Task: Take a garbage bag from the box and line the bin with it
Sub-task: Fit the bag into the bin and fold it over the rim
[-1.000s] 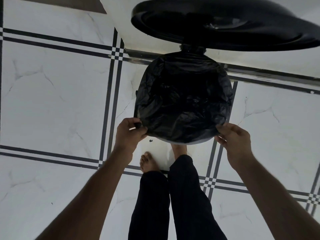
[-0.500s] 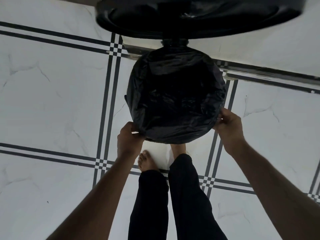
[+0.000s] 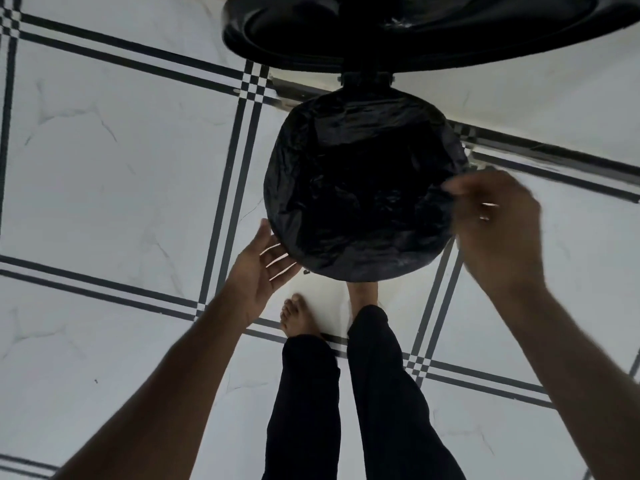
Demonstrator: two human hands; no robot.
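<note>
Garbage bag [image 3: 360, 188], black and crinkled, sits inside the round bin [image 3: 349, 277], its edge folded over the rim all the way round. In the head view, the left hand [image 3: 258, 271], which pinched the bag's near edge half a second ago, has let go and now lies flat with straight fingers, palm up, against the bin's lower left side. The right hand [image 3: 498, 216] has lifted from the rim's right side; it is blurred, fingers curled at the bag's right edge, and whether it pinches the plastic cannot be told. The bin's lid [image 3: 415, 32] stands raised at the far side. The bin stands on a floor [image 3: 104, 168] of white marbled tiles with dark double lines, by a pale wall [image 3: 554, 98]; a bare foot [image 3: 298, 317] and dark trouser legs [image 3: 381, 393] show below.
</note>
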